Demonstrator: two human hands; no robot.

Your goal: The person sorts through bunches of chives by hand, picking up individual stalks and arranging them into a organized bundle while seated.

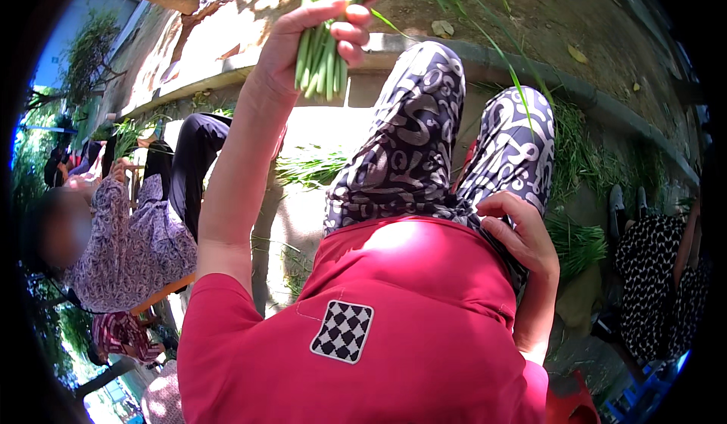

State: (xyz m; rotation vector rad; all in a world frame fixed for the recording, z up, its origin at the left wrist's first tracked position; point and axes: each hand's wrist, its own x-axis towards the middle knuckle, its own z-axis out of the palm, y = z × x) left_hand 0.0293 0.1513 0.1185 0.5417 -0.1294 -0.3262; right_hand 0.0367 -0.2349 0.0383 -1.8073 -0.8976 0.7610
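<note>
Raised up and away from my body, my left hand [322, 34] is wrapped round a bunch of green chives [322, 68]. The pale stalk ends point down toward me, and long thin leaves trail off to the right, a few drooping over my right knee. My right hand [522, 235] rests by the top of my right thigh, on the patterned trousers [416, 121]. Its fingers are loosely bent and apart, with nothing seen in them.
Loose green leaves [310, 166] lie on the ground left of my legs, and another heap [579, 242] is on the right. A concrete kerb [598, 102] runs ahead. Seated people are close by on the left [132, 235] and on the right [655, 272].
</note>
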